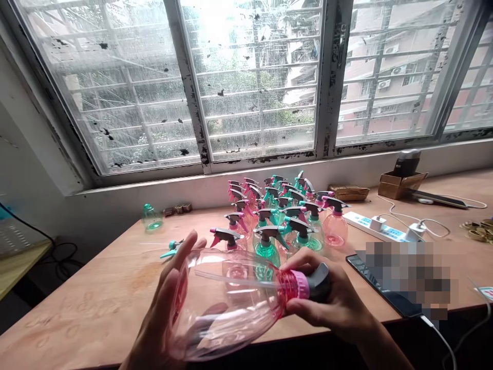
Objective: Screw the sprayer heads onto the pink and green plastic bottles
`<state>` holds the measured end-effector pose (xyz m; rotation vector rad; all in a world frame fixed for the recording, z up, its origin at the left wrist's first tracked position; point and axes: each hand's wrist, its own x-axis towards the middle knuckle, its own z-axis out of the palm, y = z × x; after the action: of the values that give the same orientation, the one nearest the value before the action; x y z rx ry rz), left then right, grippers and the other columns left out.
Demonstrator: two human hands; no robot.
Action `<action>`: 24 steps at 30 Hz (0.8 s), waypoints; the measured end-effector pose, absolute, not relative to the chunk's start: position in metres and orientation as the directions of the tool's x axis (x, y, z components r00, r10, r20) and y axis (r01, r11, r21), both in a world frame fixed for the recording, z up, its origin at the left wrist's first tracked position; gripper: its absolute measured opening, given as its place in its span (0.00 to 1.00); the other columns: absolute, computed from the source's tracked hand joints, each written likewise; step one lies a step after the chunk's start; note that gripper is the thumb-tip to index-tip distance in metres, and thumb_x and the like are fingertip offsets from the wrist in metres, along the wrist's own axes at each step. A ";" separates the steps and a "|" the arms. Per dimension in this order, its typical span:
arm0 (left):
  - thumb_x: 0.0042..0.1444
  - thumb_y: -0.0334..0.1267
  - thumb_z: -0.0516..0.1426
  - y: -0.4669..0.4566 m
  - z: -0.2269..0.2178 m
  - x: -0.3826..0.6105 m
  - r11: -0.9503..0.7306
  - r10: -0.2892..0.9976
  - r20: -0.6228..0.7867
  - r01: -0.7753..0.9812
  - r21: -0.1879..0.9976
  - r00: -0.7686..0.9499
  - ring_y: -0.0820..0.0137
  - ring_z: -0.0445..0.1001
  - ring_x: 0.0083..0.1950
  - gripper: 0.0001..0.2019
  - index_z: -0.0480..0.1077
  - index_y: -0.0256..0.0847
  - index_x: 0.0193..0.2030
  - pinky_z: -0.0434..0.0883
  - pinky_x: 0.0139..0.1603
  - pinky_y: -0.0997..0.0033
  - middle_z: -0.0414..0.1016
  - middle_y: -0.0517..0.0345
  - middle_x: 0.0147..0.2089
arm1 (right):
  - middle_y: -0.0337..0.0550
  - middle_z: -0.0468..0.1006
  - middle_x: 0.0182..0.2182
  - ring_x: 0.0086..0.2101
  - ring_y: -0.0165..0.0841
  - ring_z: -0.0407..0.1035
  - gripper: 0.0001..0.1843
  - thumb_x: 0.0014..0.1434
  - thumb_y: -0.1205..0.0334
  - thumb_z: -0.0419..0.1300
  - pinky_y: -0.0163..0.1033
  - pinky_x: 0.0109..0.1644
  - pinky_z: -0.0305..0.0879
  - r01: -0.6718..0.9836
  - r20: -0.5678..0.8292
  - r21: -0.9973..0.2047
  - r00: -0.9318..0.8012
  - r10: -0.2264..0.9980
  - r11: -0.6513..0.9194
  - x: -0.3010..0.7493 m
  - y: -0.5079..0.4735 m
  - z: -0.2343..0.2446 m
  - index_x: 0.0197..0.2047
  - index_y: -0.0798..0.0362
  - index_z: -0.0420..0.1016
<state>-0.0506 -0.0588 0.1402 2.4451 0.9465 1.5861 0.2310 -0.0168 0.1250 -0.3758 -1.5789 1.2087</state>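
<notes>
My left hand [165, 303] cups the base of a clear pink spray bottle [227, 303] that lies sideways above the near table edge. My right hand [331, 303] is closed around its grey and pink spray head [308, 282] at the neck. A thin dip tube runs inside the bottle. Behind it stands a cluster of several pink and green spray bottles [285, 216] with grey trigger heads.
A wooden table [96, 293] runs under a barred window. A headless green bottle [151, 218] and a loose trigger head [171, 249] lie at the left. At the right are a phone [389, 288], a power strip [379, 228] with cables, and a cardboard box [400, 182].
</notes>
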 end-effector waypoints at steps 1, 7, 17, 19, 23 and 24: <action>0.61 0.36 0.66 -0.059 0.140 -0.051 -0.818 0.524 0.797 0.436 0.375 0.299 0.47 0.60 0.75 0.46 0.44 0.77 0.74 0.72 0.66 0.38 0.47 0.62 0.80 | 0.40 0.79 0.31 0.25 0.29 0.69 0.16 0.56 0.63 0.76 0.30 0.26 0.63 -0.319 0.550 -0.833 -0.383 0.743 0.452 0.231 -0.017 0.125 0.45 0.50 0.77; 0.51 0.45 0.72 -0.051 0.142 -0.052 -0.790 0.578 0.780 0.403 0.461 0.240 0.44 0.57 0.76 0.55 0.45 0.58 0.78 0.62 0.73 0.43 0.45 0.50 0.81 | 0.39 0.77 0.31 0.26 0.28 0.64 0.16 0.55 0.64 0.76 0.30 0.26 0.61 -0.218 0.582 -0.813 -0.345 0.737 0.540 0.227 -0.016 0.124 0.44 0.51 0.78; 0.61 0.32 0.65 -0.054 0.143 -0.054 -0.808 0.540 0.789 0.445 0.387 0.293 0.49 0.58 0.76 0.47 0.42 0.72 0.76 0.65 0.70 0.38 0.50 0.59 0.80 | 0.38 0.77 0.32 0.26 0.27 0.66 0.17 0.54 0.65 0.76 0.30 0.27 0.63 -0.204 0.575 -0.817 -0.355 0.737 0.539 0.228 -0.021 0.126 0.45 0.50 0.77; 0.52 0.44 0.72 -0.054 0.143 -0.053 -0.792 0.565 0.776 0.448 0.415 0.281 0.43 0.59 0.75 0.55 0.41 0.66 0.77 0.63 0.71 0.36 0.47 0.52 0.80 | 0.38 0.77 0.32 0.25 0.27 0.67 0.17 0.55 0.64 0.75 0.30 0.26 0.63 -0.194 0.577 -0.815 -0.356 0.735 0.545 0.227 -0.021 0.126 0.45 0.50 0.77; 0.44 0.65 0.68 -0.052 0.144 -0.053 -0.786 0.568 0.780 0.456 0.418 0.263 0.38 0.59 0.75 0.58 0.45 0.61 0.78 0.58 0.74 0.33 0.46 0.49 0.80 | 0.40 0.78 0.32 0.26 0.29 0.68 0.16 0.55 0.64 0.75 0.31 0.27 0.64 -0.134 0.589 -0.802 -0.341 0.733 0.582 0.225 -0.020 0.125 0.45 0.52 0.78; 0.45 0.66 0.66 -0.052 0.145 -0.052 -0.780 0.576 0.774 0.460 0.425 0.263 0.38 0.59 0.74 0.56 0.45 0.61 0.78 0.59 0.73 0.34 0.47 0.50 0.80 | 0.41 0.77 0.33 0.27 0.30 0.68 0.17 0.54 0.63 0.76 0.32 0.27 0.65 -0.122 0.591 -0.799 -0.335 0.734 0.589 0.225 -0.020 0.125 0.45 0.52 0.78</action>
<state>-0.0525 -0.0516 0.1446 2.4035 0.9907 1.5515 0.2253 -0.0198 0.1247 -0.5114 -1.6976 0.9514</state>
